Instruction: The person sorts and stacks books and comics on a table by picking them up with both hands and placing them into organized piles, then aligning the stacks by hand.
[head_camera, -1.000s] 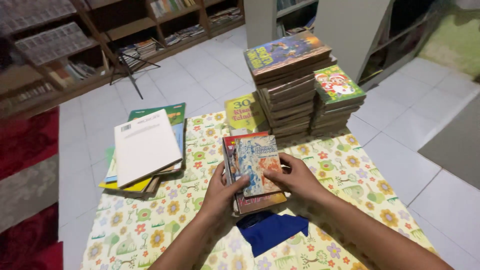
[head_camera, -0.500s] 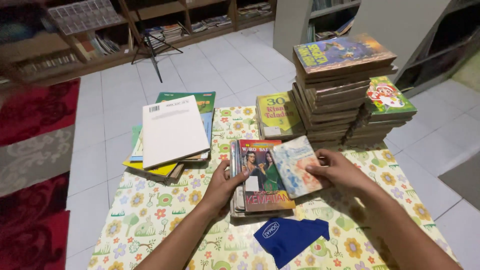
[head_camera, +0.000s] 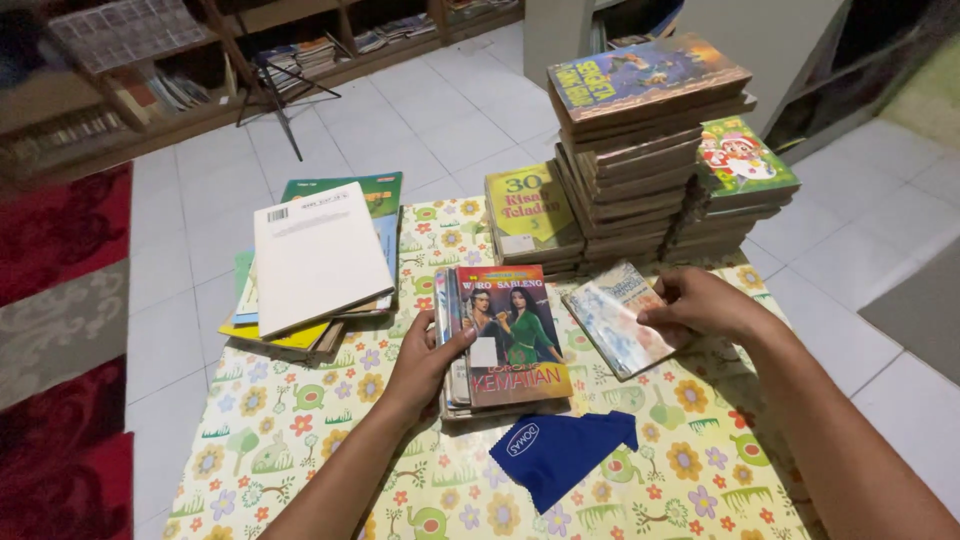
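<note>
Right hand (head_camera: 700, 303) holds a pale booklet (head_camera: 617, 320); left hand (head_camera: 428, 362) seemingly steadies the red-covered stack (head_camera: 512, 338).

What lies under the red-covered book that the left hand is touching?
Beneath the red-covered book a small stack of books shows only its left edges; their covers are hidden.

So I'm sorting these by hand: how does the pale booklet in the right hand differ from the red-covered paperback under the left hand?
The pale, faded-cover booklet is smaller and lies alone, tilted, on the flowered tablecloth, gripped at its edge by the right hand. The red-covered paperback with two figures is larger, brighter, and tops a small stack, steadied by the left hand. Both lie face up.
</note>
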